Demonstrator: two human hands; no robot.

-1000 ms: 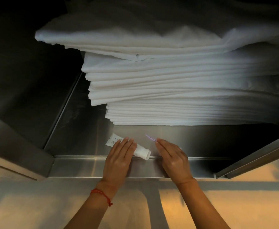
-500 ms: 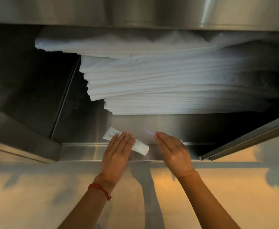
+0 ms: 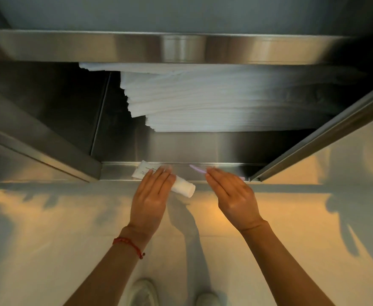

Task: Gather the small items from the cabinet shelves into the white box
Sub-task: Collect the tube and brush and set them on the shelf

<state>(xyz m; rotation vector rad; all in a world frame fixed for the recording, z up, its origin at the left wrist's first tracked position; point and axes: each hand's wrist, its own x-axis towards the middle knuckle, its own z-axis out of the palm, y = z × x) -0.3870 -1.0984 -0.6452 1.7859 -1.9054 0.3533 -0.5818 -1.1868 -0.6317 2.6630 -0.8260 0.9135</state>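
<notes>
My left hand (image 3: 152, 195) grips a white tube (image 3: 184, 188), fingers laid over its middle. The tube's flat crimped end points back at the shelf and its round cap end sticks out to the right. My right hand (image 3: 232, 195) holds a thin purple stick (image 3: 196, 169), whose tip pokes out past the fingertips. Both hands hover at the front lip of the steel cabinet shelf (image 3: 225, 171), partly over the floor. The white box is out of view.
A tall stack of folded white linen (image 3: 225, 102) fills the back of the shelf. Steel sliding door frames stand at the left (image 3: 37, 151) and right (image 3: 313, 155) of the opening. An upper steel shelf edge (image 3: 181, 47) runs overhead. My shoes (image 3: 142, 291) show on the floor below.
Both hands have drawn back from the shelf toward me, the left bringing the white tube and the right the purple stick. My view has pulled away, and the upper shelf edge now shows.
</notes>
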